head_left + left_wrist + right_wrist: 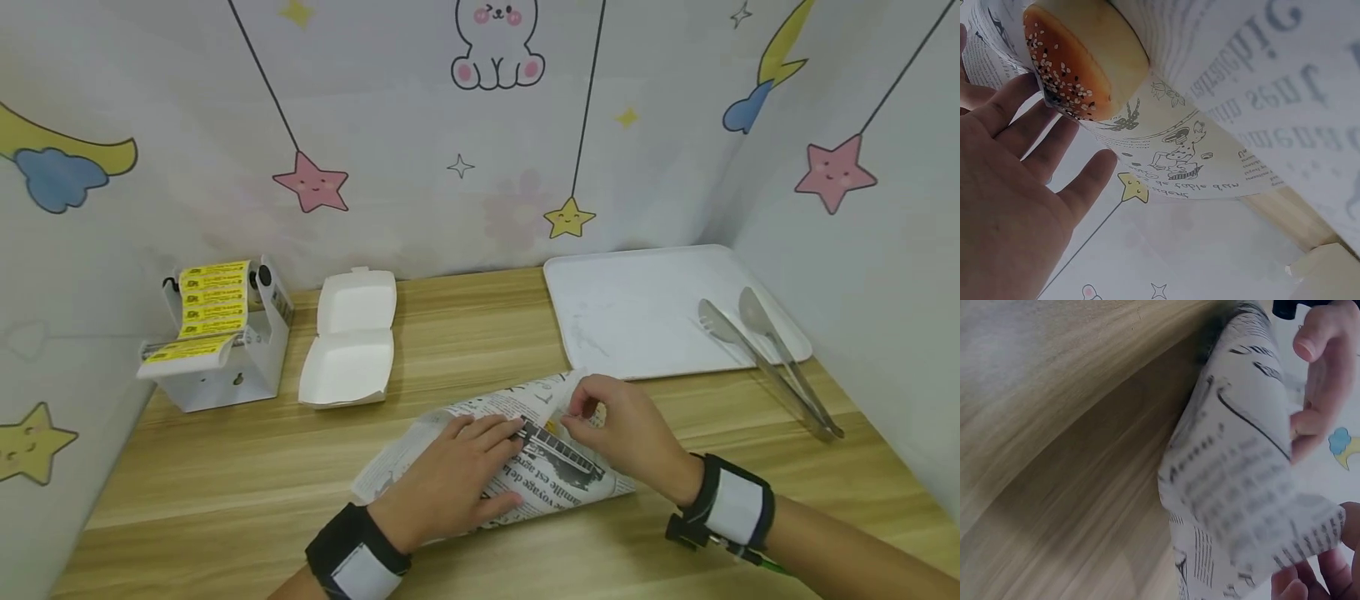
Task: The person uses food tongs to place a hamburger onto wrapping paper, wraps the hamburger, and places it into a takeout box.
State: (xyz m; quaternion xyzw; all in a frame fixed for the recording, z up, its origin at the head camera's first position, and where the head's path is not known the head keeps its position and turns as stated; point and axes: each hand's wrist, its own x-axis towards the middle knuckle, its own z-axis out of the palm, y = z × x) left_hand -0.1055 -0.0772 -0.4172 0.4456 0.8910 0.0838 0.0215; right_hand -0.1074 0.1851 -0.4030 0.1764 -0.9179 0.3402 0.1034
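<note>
A sheet of newsprint-patterned wrapping paper (551, 479) is folded around a bun on the wooden table. The left wrist view looks into an open end of the wrap, where the bun (1079, 62) shows a browned top with black and white sesame seeds. My left hand (459, 477) rests on the folded paper with its fingers extended. At the right end of the wrap, my right hand (632, 429) pinches an edge of the paper between thumb and fingers. A pointed flap stretches toward those fingers in the right wrist view.
A white dispenser (258, 354) with a roll of yellow labels (213, 300) stands at the back left. Beside it lies an opened white clamshell box (348, 362). A white tray (637, 308) is at the back right, with metal tongs (780, 367) lying across its edge.
</note>
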